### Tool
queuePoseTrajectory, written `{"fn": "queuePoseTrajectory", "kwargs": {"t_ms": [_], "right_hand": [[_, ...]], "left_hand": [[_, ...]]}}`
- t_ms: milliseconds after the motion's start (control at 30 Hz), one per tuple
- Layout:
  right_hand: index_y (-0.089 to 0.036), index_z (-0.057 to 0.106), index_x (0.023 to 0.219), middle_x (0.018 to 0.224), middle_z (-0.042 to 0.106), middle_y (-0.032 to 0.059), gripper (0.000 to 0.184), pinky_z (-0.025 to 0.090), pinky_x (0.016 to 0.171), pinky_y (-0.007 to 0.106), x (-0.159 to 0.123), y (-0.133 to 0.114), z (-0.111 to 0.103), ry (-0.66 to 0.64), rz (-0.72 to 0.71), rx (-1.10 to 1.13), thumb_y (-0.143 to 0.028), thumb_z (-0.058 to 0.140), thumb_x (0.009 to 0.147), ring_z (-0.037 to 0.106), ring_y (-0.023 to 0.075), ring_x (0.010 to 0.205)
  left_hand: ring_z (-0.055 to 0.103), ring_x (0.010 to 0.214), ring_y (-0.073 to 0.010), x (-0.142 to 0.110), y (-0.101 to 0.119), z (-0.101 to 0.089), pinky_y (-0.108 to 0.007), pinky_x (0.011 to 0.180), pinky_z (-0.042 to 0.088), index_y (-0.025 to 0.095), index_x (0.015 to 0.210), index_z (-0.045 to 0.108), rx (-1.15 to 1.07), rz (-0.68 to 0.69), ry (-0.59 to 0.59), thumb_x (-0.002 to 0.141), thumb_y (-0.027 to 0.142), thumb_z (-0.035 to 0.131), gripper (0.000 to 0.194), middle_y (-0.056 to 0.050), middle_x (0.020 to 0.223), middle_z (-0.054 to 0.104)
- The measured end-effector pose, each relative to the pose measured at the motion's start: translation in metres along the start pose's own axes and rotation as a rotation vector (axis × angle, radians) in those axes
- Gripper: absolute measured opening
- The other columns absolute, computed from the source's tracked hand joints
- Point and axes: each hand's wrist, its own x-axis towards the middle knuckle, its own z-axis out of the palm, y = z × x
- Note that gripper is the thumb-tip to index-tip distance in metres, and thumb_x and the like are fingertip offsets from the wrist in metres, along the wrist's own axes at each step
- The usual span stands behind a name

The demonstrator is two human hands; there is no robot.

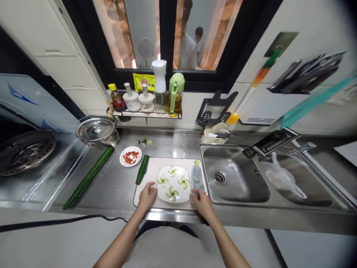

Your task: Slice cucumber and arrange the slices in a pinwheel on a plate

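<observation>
A white squarish plate (173, 187) lies on a pale cutting board (156, 162). Several pinwheels of thin cucumber slices with red centres (173, 194) decorate it. My left hand (147, 195), fingers curled together, is by the plate's left edge. Close to the right edge, my right hand (202, 202) is also closed; its grip is hidden. A knife blade (198, 176) lies flat on the board just beyond the right hand, with a cucumber slice (196, 162) near its far end. A cut cucumber piece (142, 169) rests on the board's left edge.
Left on the counter are a small dish of chopped red bits (131, 156), a long cucumber (88, 178) and a lidded steel pot (97, 132). Cucumber scraps (144, 141) lie behind. A double sink (237, 175) borders the board's right; a condiment shelf (145, 114) hangs behind.
</observation>
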Motion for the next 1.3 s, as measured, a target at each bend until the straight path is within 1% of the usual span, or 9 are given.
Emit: {"fn": "queuePoseTrajectory", "kwargs": {"t_ms": [233, 367, 533, 633, 733, 900, 1033, 1133, 1300], "right_hand": [[-0.016, 0.06, 0.099, 0.058, 0.054, -0.003, 0.024, 0.035, 0.059, 0.024, 0.005, 0.009, 0.025, 0.013, 0.043, 0.164, -0.021, 0.051, 0.077, 0.055, 0.0161, 0.06], [-0.019, 0.057, 0.095, 0.054, 0.05, -0.0057, 0.021, 0.035, 0.057, 0.023, 0.011, 0.009, 0.032, 0.017, 0.118, 0.2, -0.018, 0.051, 0.075, 0.054, 0.0144, 0.055], [-0.022, 0.051, 0.085, 0.05, 0.042, -0.0088, 0.017, 0.033, 0.053, 0.022, 0.013, -0.002, 0.033, -0.001, 0.151, 0.218, -0.016, 0.053, 0.07, 0.049, 0.0121, 0.051], [-0.023, 0.046, 0.081, 0.049, 0.037, -0.0102, 0.017, 0.033, 0.05, 0.021, 0.009, -0.007, 0.028, -0.009, 0.134, 0.302, -0.02, 0.055, 0.068, 0.046, 0.0114, 0.048], [-0.024, 0.041, 0.08, 0.049, 0.036, -0.0107, 0.018, 0.032, 0.046, 0.02, 0.002, -0.011, 0.017, -0.029, 0.106, 0.437, -0.025, 0.054, 0.067, 0.043, 0.0103, 0.044], [-0.024, 0.038, 0.083, 0.05, 0.038, -0.0117, 0.024, 0.026, 0.036, 0.019, -0.014, -0.021, -0.012, -0.119, 0.055, 0.652, -0.036, 0.051, 0.066, 0.037, 0.008, 0.037], [-0.024, 0.041, 0.085, 0.051, 0.04, -0.0121, 0.033, 0.027, 0.034, 0.018, -0.03, -0.035, -0.035, -0.125, 0.06, 0.731, -0.044, 0.056, 0.064, 0.039, 0.0074, 0.038], [-0.024, 0.043, 0.085, 0.051, 0.039, -0.0117, 0.036, 0.029, 0.035, 0.017, -0.042, -0.041, -0.044, -0.109, 0.088, 0.772, -0.046, 0.059, 0.062, 0.043, 0.0083, 0.04], [-0.022, 0.047, 0.089, 0.052, 0.043, -0.01, 0.039, 0.031, 0.035, 0.017, -0.056, -0.035, -0.042, -0.047, 0.153, 0.85, -0.047, 0.06, 0.062, 0.045, 0.0088, 0.04]], "left_hand": [[0.055, 0.056, -0.0118, 0.003, -0.009, 0.014, -0.021, 0.057, 0.041, 0.015, 0.106, 0.06, 0.01, -0.027, -0.072, 0.068, 0.024, 0.065, 0.039, 0.005, 0.062, 0.057], [0.052, 0.051, -0.0112, 0.003, -0.006, 0.019, -0.021, 0.054, 0.039, 0.017, 0.1, 0.06, 0.004, -0.056, -0.129, 0.067, 0.018, 0.064, 0.034, 0.008, 0.054, 0.049], [0.049, 0.048, -0.0102, -0.004, 0.005, 0.021, -0.02, 0.052, 0.037, 0.019, 0.092, 0.056, -0.077, -0.083, -0.119, 0.064, 0.014, 0.062, 0.029, 0.01, 0.052, 0.042], [0.041, 0.043, -0.0079, -0.012, 0.013, 0.02, -0.019, 0.047, 0.033, 0.019, 0.09, 0.053, -0.257, -0.099, -0.134, 0.062, 0.015, 0.06, 0.029, 0.011, 0.05, 0.038], [0.035, 0.041, -0.0061, -0.021, 0.026, 0.012, -0.018, 0.044, 0.029, 0.018, 0.091, 0.053, -0.423, -0.075, -0.147, 0.059, 0.021, 0.064, 0.034, 0.012, 0.049, 0.036], [0.04, 0.046, -0.0063, -0.04, 0.054, -0.01, -0.018, 0.047, 0.032, 0.017, 0.098, 0.055, -0.539, -0.021, -0.187, 0.058, 0.031, 0.072, 0.045, 0.01, 0.054, 0.042], [0.047, 0.053, -0.0075, -0.061, 0.07, -0.023, -0.019, 0.052, 0.038, 0.018, 0.106, 0.055, -0.587, -0.01, -0.201, 0.063, 0.038, 0.074, 0.052, 0.006, 0.062, 0.049], [0.05, 0.057, -0.0089, -0.076, 0.075, -0.024, -0.021, 0.055, 0.04, 0.018, 0.108, 0.056, -0.615, -0.031, -0.198, 0.064, 0.042, 0.075, 0.054, 0.004, 0.065, 0.052], [0.054, 0.061, -0.0116, -0.096, 0.07, -0.017, -0.02, 0.054, 0.041, 0.019, 0.11, 0.055, -0.62, -0.116, -0.107, 0.057, 0.05, 0.078, 0.065, 0.001, 0.071, 0.059]]}}
